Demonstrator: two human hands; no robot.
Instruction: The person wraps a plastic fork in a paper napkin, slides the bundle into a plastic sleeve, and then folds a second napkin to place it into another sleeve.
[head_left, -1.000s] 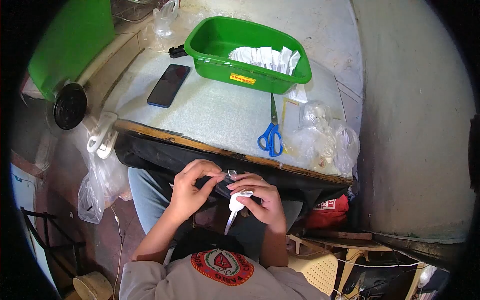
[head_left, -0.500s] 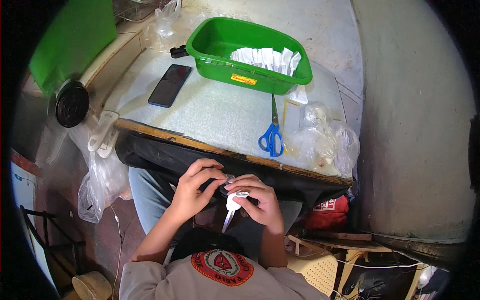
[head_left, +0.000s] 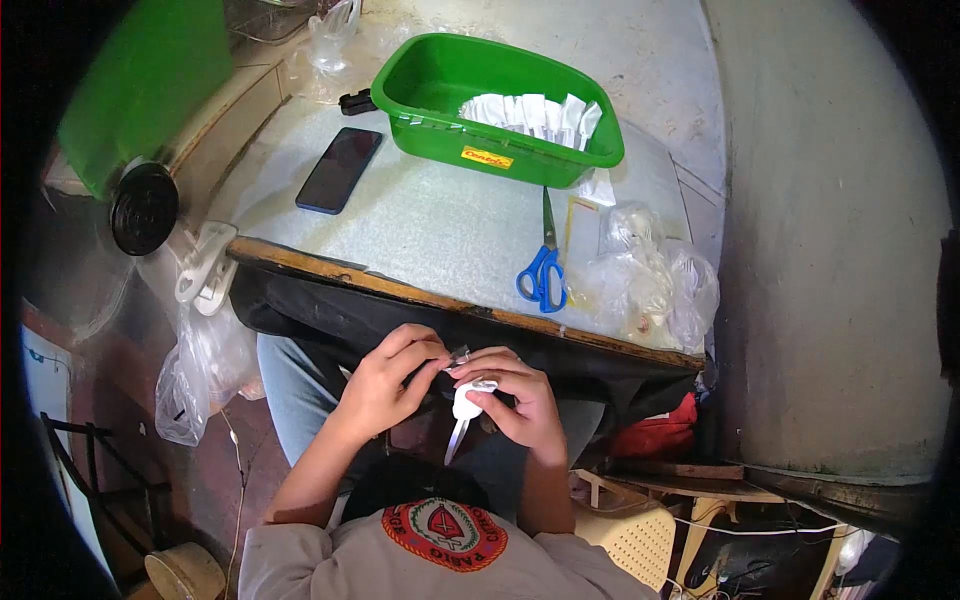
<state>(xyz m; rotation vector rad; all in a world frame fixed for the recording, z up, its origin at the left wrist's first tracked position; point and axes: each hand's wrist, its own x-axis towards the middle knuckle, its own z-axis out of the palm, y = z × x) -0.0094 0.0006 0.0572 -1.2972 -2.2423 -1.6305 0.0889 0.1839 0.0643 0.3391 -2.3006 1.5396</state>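
Note:
Over my lap, just below the table's front edge, both hands are close together. The right hand (head_left: 517, 402) is closed on a white-wrapped piece (head_left: 468, 400), from which a narrow, shiny strip points down toward my shirt. My left hand (head_left: 392, 383) has its thumb and fingers pinched at a small, shiny clear bit (head_left: 457, 357) between the two hands; what it is cannot be made out. In the green basin (head_left: 440, 150) on the table lie several similar white-wrapped pieces (head_left: 535, 113) in a row.
On the table (head_left: 420, 235) are a dark phone (head_left: 340, 170), blue-handled scissors (head_left: 542, 280) and clear plastic bags (head_left: 640, 280). A white clip-like object (head_left: 208, 268) and a hanging plastic bag (head_left: 200, 370) are at the left. A perforated plastic seat (head_left: 630, 545) is lower right.
The left fingers have shifted slightly, and the shiny clear bit between the hands shows more. My right hand still holds the white-wrapped piece in nearly the same place.

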